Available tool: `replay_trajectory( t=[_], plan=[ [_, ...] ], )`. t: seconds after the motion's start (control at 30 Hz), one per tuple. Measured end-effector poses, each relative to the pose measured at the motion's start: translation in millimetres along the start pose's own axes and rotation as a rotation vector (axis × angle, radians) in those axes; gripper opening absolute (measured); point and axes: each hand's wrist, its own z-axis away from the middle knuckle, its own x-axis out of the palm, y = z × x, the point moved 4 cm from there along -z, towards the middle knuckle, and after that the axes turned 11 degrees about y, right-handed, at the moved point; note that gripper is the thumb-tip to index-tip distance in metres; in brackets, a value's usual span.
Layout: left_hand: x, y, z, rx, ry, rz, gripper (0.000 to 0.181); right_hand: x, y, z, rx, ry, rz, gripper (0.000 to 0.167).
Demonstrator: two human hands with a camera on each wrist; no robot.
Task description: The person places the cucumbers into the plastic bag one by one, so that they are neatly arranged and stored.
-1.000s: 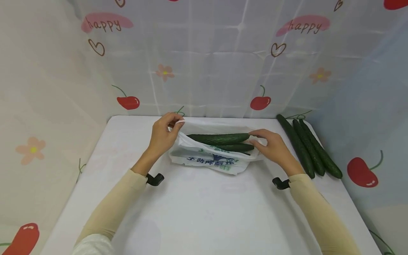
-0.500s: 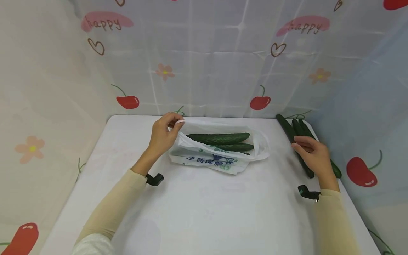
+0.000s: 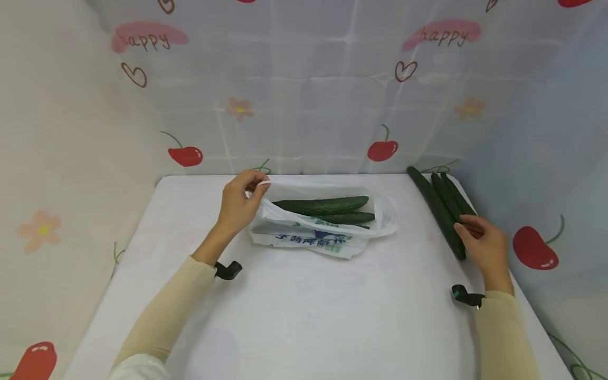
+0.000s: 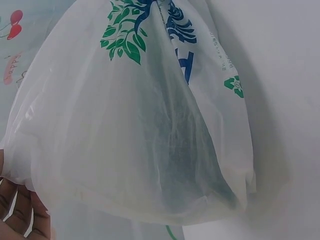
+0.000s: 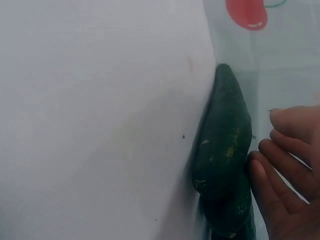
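In the head view my left hand pinches the left rim of a white plastic bag, which lies with its mouth spread. Inside are a cucumber and a second cucumber below it; the bag's front wall covers their lower parts. From the left wrist, dark shapes show through the bag's film. My right hand is over three cucumbers at the table's right side, with fingers loosely bent. It hides the near ends of two; the left cucumber lies uncovered. Right wrist view: the fingers are beside the cucumbers.
The white table runs under both forearms. A printed curtain hangs right behind its back edge, and similar sheets stand at the left and right sides. A small black camera sits on the left wrist, another on the right.
My right hand has left the bag's right rim and moved right to the loose cucumbers, then slightly further right and nearer. My left hand keeps its pinch on the bag.
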Motion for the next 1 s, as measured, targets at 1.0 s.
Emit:
replay_trajectory(
  t=[1.0],
  plan=[
    [-0.3,0.6,2.3,-0.009,0.0,-0.002,0.008,50,-7,10.5,0.03,-0.147,0.088,0.072]
  ],
)
